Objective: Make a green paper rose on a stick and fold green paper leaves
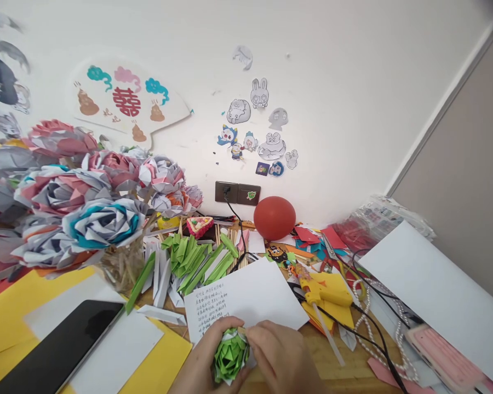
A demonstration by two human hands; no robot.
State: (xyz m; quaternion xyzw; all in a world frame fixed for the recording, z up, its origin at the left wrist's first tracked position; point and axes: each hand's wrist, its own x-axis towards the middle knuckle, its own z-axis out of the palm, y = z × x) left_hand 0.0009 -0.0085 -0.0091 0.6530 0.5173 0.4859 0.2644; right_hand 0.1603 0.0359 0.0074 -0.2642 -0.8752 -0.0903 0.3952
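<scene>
A green and white folded paper flower (pixel 230 354) sits between both my hands at the bottom middle. My left hand (pixel 199 358) cups it from the left, fingers curled round it. My right hand (pixel 281 355) closes on it from the right, thumb and fingertips pinching its top edge. Just beyond lies a white sheet with handwriting (pixel 246 298). Loose green folded paper strips (pixel 197 260) lie further back on the wooden desk (pixel 337 366).
A bunch of paper roses (pixel 78 191) fills the left. A dark tablet (pixel 57 347) lies on white and yellow sheets at lower left. A yellow glue gun (pixel 324 290), black cables, a red balloon (pixel 274 217), coloured scraps and a white board (pixel 435 290) crowd the right.
</scene>
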